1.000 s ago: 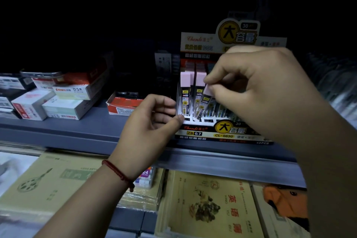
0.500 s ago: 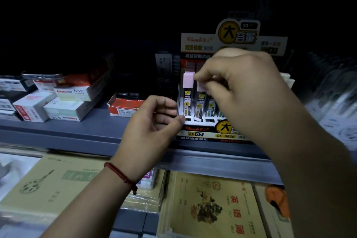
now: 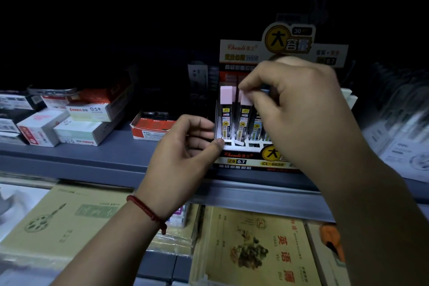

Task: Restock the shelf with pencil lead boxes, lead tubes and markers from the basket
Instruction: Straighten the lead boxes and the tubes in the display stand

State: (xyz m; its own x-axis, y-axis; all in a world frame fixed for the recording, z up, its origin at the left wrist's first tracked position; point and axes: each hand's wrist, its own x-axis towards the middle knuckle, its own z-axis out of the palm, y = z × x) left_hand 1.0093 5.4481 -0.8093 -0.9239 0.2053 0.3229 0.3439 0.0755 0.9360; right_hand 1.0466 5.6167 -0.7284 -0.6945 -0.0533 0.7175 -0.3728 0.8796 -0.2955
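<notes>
A cardboard display box (image 3: 241,161) for lead tubes stands on the grey shelf (image 3: 111,158), its header card rising behind. Several pink-capped lead tubes stand in its slots. My right hand (image 3: 294,104) pinches the pink cap of the second tube from the left (image 3: 244,118), which stands upright beside the first tube (image 3: 226,114). My left hand (image 3: 185,148) grips the box's front left corner, thumb on the white slotted insert. The basket is not in view.
White lead boxes (image 3: 79,127) are stacked at the shelf's left, with an open red box (image 3: 151,129) beside the display. Packaged goods (image 3: 399,137) fill the right. Below the shelf lie tan notebooks (image 3: 253,248). The upper area is dark.
My right hand moved left along the display, from a tilted tube in the middle slots to the second tube, now upright. My left hand kept its hold on the box corner.
</notes>
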